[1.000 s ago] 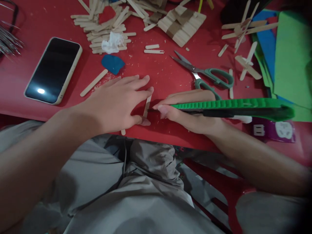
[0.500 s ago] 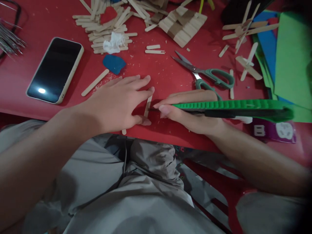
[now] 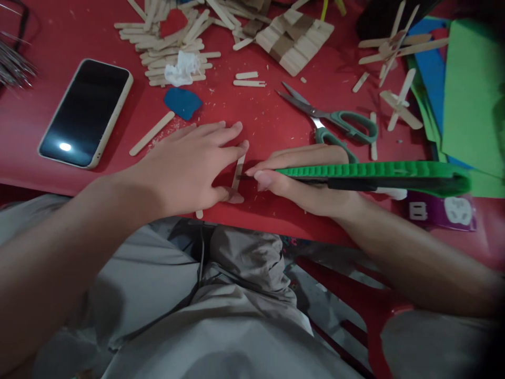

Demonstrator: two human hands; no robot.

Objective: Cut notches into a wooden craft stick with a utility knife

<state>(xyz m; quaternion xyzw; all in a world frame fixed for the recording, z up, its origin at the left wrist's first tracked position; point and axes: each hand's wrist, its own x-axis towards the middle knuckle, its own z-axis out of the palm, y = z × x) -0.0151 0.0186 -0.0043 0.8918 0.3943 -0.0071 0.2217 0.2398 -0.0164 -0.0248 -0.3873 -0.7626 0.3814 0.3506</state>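
The left hand (image 3: 189, 168) lies flat with its fingers together, and its thumb and first finger press a small wooden stick (image 3: 239, 171) down on the near edge of the red tabletop (image 3: 252, 113). The right hand (image 3: 303, 181) is closed around a green cutter (image 3: 374, 171), whose blade tip touches the stick's right side. This looks like the cutting step. Going through would need a firm push and a steady stick.

I count one cutter, one pair of scissors (image 3: 335, 123), one phone (image 3: 84, 113) and two short stick bits (image 3: 248, 79). The far stick pile is too tangled to count.
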